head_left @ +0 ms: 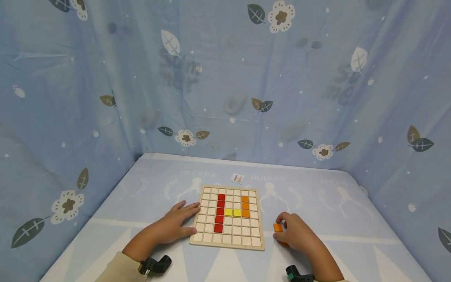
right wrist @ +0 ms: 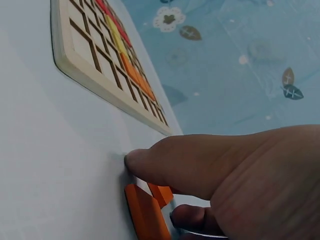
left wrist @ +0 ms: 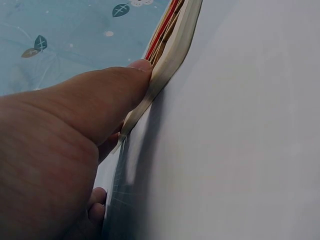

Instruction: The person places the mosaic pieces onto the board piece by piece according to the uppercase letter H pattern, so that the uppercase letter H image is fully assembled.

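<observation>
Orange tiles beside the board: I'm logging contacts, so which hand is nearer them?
Right. The right hand rests over the loose orange tiles, fingers touching them; the left hand presses the wooden board's opposite edge.

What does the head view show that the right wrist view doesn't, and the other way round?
Only the head view shows the left hand resting against the board's left edge, the red column, the two yellow tiles joining it to the orange column, and the small card behind the board. Only the right wrist view shows, close up, that there is more than one orange piece under the fingers, lying on the table. Both show the wooden grid board, its orange column and the right hand on the loose orange pieces.
</observation>
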Available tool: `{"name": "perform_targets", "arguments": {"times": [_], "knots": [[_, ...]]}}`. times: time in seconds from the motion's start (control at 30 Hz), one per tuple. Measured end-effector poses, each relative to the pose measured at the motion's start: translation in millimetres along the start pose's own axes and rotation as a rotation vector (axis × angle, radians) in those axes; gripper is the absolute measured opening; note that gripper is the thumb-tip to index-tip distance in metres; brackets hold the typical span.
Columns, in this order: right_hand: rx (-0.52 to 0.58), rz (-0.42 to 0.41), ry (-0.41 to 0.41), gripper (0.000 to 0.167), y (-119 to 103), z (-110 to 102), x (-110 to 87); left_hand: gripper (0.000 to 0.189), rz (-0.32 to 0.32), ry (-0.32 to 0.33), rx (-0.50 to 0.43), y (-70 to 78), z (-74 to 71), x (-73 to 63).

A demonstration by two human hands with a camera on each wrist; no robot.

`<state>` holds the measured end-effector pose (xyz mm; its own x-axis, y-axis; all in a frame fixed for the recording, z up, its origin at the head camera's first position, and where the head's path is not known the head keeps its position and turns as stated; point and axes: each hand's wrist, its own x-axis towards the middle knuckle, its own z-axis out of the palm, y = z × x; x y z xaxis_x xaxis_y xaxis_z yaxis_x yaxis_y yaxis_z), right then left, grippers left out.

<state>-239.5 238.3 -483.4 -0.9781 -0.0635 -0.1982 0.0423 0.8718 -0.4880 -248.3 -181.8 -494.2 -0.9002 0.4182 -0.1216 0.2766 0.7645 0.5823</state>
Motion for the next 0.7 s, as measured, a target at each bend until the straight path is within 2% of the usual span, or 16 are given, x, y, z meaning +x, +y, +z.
{"name": "perform_targets", "arguments": {"times": [0.27, 0.43, 0.7], "knots": [[0.044, -0.009, 0.031, 0.029, -2.3, 1.7, -0.9, 0.079, 0.006, -0.002, 0.0, -1.8, 0.3, 0.3], [0.028, -0.014, 0.053, 0.024, -4.2, 3.3, -1.3, 0.079, 0.004, -0.008, -0.004, -2.1, 0.0, 0.6], [0.018, 0.016, 0.046, 0.023, -6.6, 5.2, 0.1, 0.08, 0.007, -0.005, -0.001, -3.9, 1.4, 1.3]]}}
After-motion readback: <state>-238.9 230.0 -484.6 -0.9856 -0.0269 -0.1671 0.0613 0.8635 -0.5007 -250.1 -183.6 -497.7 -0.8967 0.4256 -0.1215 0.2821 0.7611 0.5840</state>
